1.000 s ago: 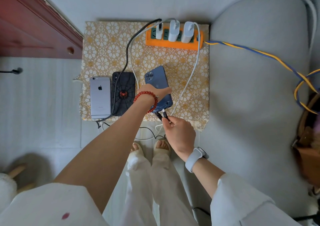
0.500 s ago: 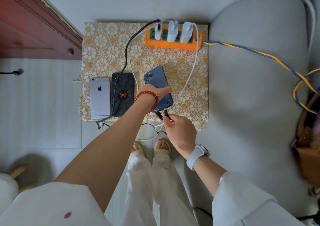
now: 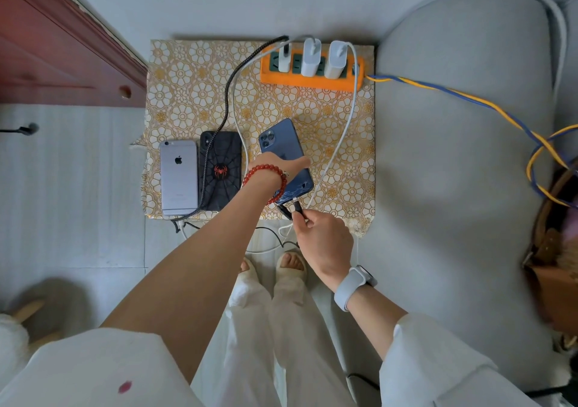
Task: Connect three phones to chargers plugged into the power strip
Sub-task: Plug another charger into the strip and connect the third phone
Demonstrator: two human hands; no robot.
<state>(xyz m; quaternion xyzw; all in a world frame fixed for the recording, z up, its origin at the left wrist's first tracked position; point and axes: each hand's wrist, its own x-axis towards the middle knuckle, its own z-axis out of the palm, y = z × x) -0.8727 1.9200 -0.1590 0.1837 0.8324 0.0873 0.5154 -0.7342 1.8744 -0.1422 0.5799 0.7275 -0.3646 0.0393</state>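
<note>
Blue phone (image 3: 285, 156) lies face down on the patterned cloth (image 3: 194, 94), tilted, w/ its bottom edge near the cloth's front edge. Left hand (image 3: 278, 164) rests across its middle, thumb on the right edge, fingers curled over the left side: grip closed round the phone. A red bead bracelet (image 3: 266, 180) sits on that wrist. Right hand (image 3: 322, 241) pinches a black plug (image 3: 297, 208) btw thumb and forefinger, plug tip right at the phone's bottom port; can't tell if it's fully seated. A second black plug (image 3: 284, 211) hangs just beside it.

Silver phone (image 3: 178, 177) and black phone (image 3: 220, 169) w/ a red spider lie side by side, left of the blue one, face down. A braided black cable (image 3: 225, 94) runs over the black phone. Orange strip (image 3: 312, 77) sits at the cloth's far edge w/ three white chargers (image 3: 309, 58) plugged in. White cable (image 3: 347, 119) loops from the rightmost charger down past the blue phone's right side. A yellow-blue cord (image 3: 453, 94) leaves the strip to the right across the grey cushion (image 3: 453, 188). A white watch (image 3: 352, 286) is on the right wrist.
</note>
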